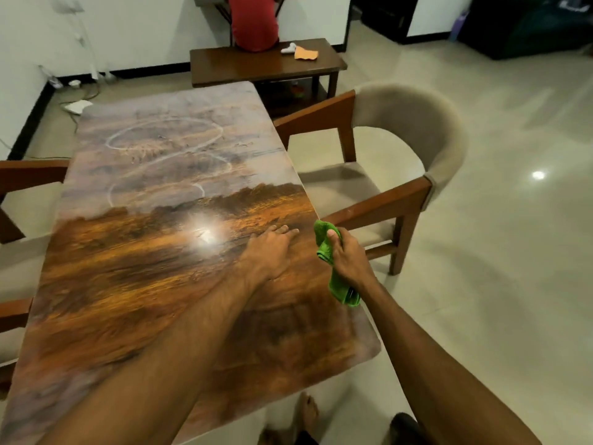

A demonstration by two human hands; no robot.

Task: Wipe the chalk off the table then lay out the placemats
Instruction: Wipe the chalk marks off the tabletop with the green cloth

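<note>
1. While a bare foot [308, 409] stands on the pale tiled floor [481, 284] at the near end, both forearms reach out over the glossy surface printed with an orange-and-brown landscape [144, 284].
2. Left hand [272, 248] is down flat, fingers straight, pressing on the print near the right edge and gripping nothing.
3. Right hand [345, 255], just beside it at that edge, is clenched round a bright green microfibre cloth [341, 292], which bunches above the thumb and hangs below the wrist.
4. Further up, white chalk loops [167, 136] sit on the greyish far half, well apart from the cloth.
5. Off to the right stands a beige upholstered chair with a wooden frame [417, 139].
6. Far end: a low dark wooden surface [256, 65] carries a crumpled orange rag [306, 53] and a small white object [288, 48], with a person in a red top [255, 24] behind it.
</note>
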